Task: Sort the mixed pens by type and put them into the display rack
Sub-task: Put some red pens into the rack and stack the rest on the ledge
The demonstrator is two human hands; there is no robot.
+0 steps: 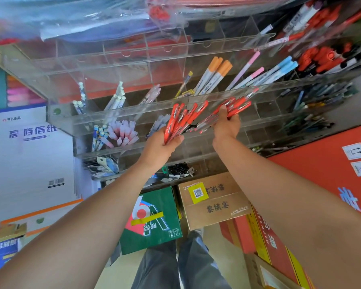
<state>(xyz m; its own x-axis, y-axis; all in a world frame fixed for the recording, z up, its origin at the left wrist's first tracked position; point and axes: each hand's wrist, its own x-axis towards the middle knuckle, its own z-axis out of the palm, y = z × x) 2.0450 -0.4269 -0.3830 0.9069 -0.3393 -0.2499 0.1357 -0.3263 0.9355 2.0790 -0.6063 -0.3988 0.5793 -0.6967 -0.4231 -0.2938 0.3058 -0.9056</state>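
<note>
A clear acrylic display rack (133, 110) with several rows of compartments stands in front of me. My left hand (162, 146) grips a fanned bundle of red-capped pens (182, 119) just in front of the rack's middle rows. To its right, my right hand (227, 125) grips a second bunch of red pens (237, 105), their caps pointing up and right over the rack's front edge. Other compartments hold orange-capped pens (214, 77), pink-capped pens (249, 75), light blue-capped pens (279, 68) and pale pink pens (122, 132).
Cardboard boxes sit on the floor below the rack: a green one (152, 222), a brown one (214, 200) and a large red one (325, 163). White paper boxes (29, 157) stack at the left. Red markers (321, 57) fill racks at the upper right.
</note>
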